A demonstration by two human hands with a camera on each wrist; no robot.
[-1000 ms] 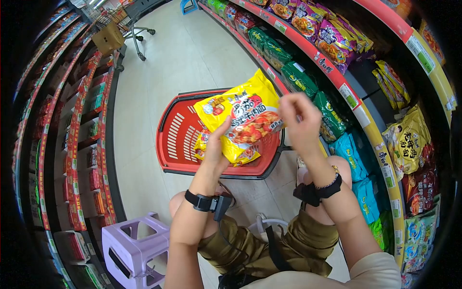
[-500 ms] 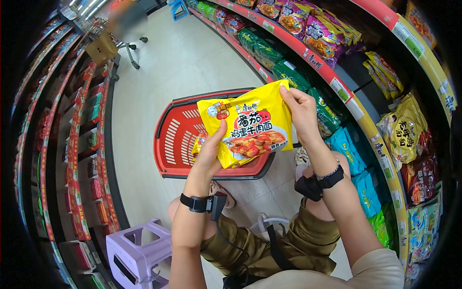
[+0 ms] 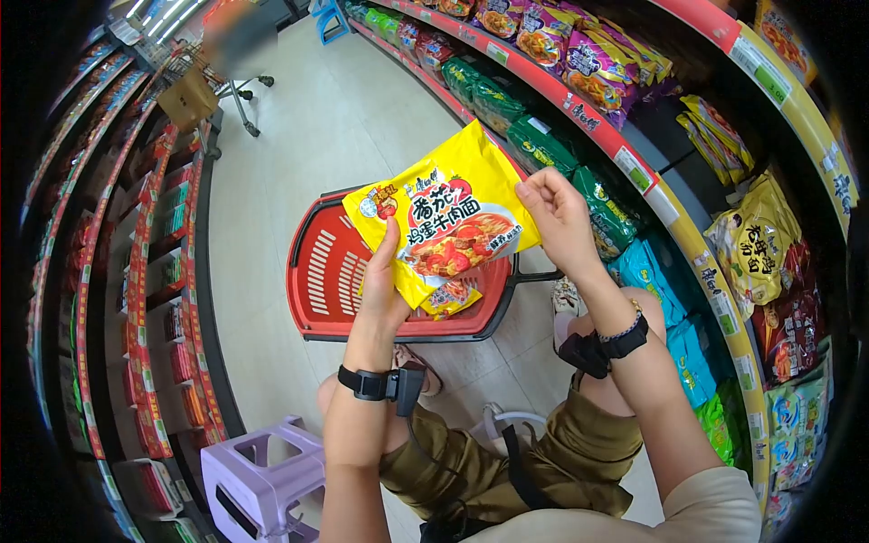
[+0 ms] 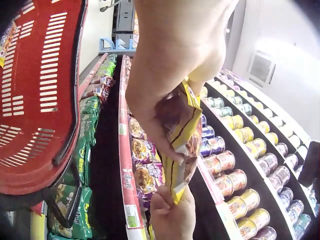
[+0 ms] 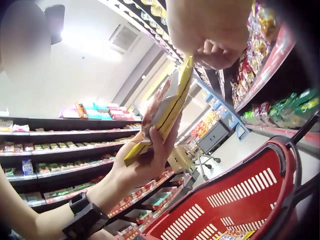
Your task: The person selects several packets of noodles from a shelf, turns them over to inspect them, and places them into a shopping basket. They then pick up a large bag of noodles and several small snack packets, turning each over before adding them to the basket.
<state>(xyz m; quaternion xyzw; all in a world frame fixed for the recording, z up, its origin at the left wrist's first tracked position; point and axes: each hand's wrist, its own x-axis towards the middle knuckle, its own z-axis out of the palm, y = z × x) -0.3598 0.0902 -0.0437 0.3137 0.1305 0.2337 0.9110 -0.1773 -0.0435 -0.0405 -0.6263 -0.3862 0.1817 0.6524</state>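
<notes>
A yellow instant noodle packet (image 3: 453, 226) with a picture of tomato and noodles is held up, tilted, over a red shopping basket (image 3: 348, 329). My left hand (image 3: 384, 281) grips its lower left side, thumb on the printed front and fingers behind. At the right edge, my right hand (image 3: 559, 217) pinches the wrapper between thumb and fingers. Seen edge-on in the right wrist view, the packet (image 5: 170, 110) spans both hands. Another yellow packet (image 3: 453, 297) lies in the basket, partly hidden behind the held one.
Shelves on the right carry green packets (image 3: 543, 145), purple packets (image 3: 597, 77) and blue packets (image 3: 665, 281). A purple stool (image 3: 262, 475) stands at lower left beside a low shelf. Up the aisle are a cardboard box (image 3: 188, 95) on a cart and a blue stool (image 3: 329, 23).
My right hand, off the packet a second ago, came onto its right edge. Since then the packet has tilted, its right side higher, and shifted slightly left.
</notes>
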